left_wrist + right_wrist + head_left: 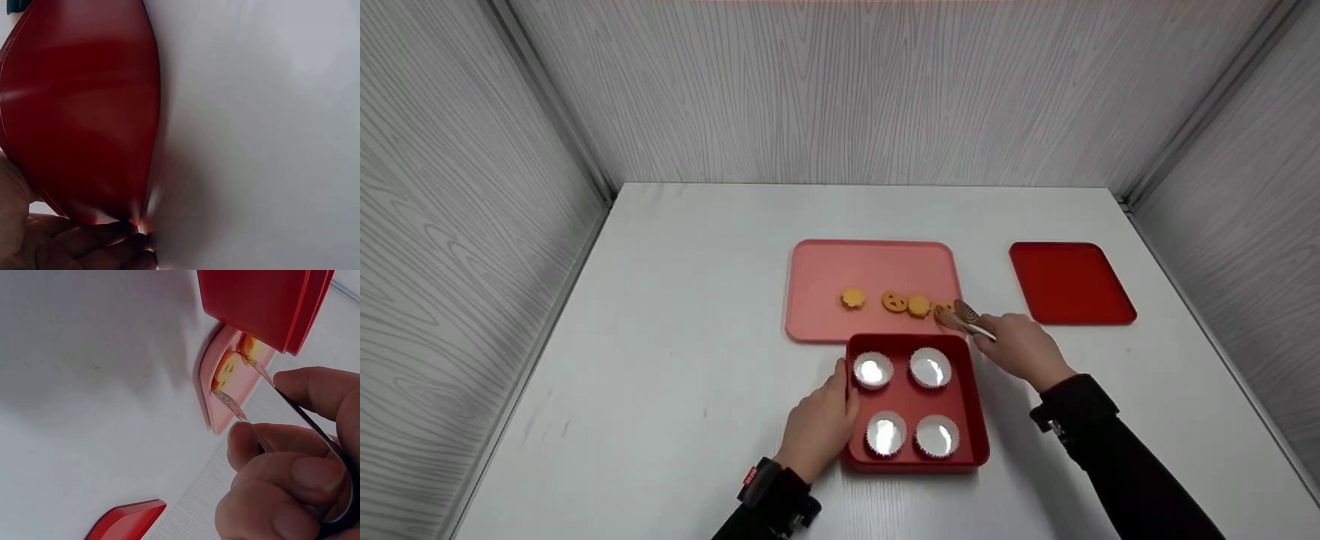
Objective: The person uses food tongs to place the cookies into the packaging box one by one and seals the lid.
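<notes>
My left hand (819, 424) holds the left wall of a deep red box (911, 405), its thumb by the rim and fingers low against the outside in the left wrist view. Several white fluted paper cups (886, 434) stand in the box. In my right hand (1024, 349) I grip small metal tongs (306, 419) with perforated tips. Their tips are apart, on either side of a yellow cookie with holes (226, 371) at the right end of a pink tray (870, 262). To its left lie a flower-shaped cookie (919, 306), a round holed cookie (894, 302) and another flower-shaped cookie (853, 298).
A flat red tray (1072, 281) lies on the white table (675, 337) to the right of the pink tray. The red box stands close against the pink tray's front edge. Grey wood-grain panels (847, 90) enclose the table at the back and sides.
</notes>
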The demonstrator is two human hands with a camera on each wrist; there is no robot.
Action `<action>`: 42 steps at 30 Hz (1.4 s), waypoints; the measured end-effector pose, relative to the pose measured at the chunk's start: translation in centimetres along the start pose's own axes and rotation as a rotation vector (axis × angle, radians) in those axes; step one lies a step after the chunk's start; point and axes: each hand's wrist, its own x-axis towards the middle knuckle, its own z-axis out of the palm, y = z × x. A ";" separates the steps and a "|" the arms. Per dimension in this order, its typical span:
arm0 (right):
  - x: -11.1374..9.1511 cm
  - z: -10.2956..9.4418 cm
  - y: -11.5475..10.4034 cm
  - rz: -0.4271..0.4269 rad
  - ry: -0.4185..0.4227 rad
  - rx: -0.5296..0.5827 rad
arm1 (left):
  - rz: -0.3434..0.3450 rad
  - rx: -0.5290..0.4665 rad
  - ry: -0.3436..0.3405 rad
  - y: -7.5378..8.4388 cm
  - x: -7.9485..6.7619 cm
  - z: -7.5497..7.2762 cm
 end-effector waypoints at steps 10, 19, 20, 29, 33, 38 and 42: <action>0.7 -0.1 -0.6 -0.005 -0.034 -0.056 | -0.013 0.000 -0.010 -0.2 0.0 0.2; 0.5 0.1 -0.3 -0.021 -0.008 -0.059 | -0.013 -0.005 -0.016 -0.3 -0.1 0.3; 0.4 0.2 -0.2 -0.028 0.002 -0.053 | -0.015 -0.006 -0.017 -0.3 -0.1 0.3; -0.3 1.5 0.5 -0.083 0.129 -0.022 | -0.013 -0.021 -0.004 -0.3 -0.2 0.3; -0.8 1.7 0.6 -0.086 0.189 0.000 | -0.015 -0.029 -0.007 -0.3 -0.2 0.4; -1.9 1.2 0.4 -0.092 0.256 0.026 | -0.016 -0.031 -0.008 -0.3 -0.2 0.4; -3.3 0.8 -0.2 -0.116 0.301 0.056 | -0.016 -0.024 -0.007 -0.2 -0.1 0.4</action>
